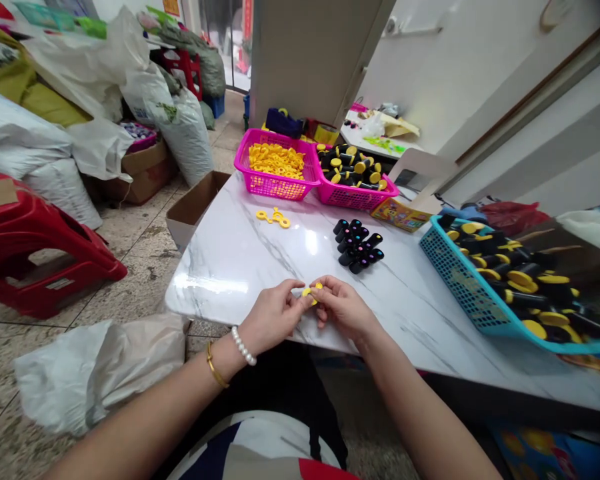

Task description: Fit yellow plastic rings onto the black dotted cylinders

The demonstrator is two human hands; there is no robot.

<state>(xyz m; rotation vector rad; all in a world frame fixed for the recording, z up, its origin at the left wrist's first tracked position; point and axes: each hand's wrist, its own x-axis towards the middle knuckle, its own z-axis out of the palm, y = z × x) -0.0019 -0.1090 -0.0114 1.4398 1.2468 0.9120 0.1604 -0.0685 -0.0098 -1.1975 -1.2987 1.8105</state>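
Between my two hands, over the front edge of the marble-patterned table (220, 267), is a small yellow plastic piece (309, 292). The fingers of my left hand (280, 310) pinch it from one side. My right hand (344, 308) pinches it from the other, its fingertips hiding part of it. Just beyond my hands stands a cluster of black cylinders (357, 245) with coloured dots on their ends. Several loose yellow ring-shaped pieces (273, 218) lie farther back on the left.
A pink basket (280, 187) holds many yellow pieces; the pink basket (357, 195) beside it holds black-and-yellow parts. At right stands a blue basket (460, 293) of similar parts. A red stool (45, 247), a cardboard box (195, 203) and white sacks (180, 133) stand left.
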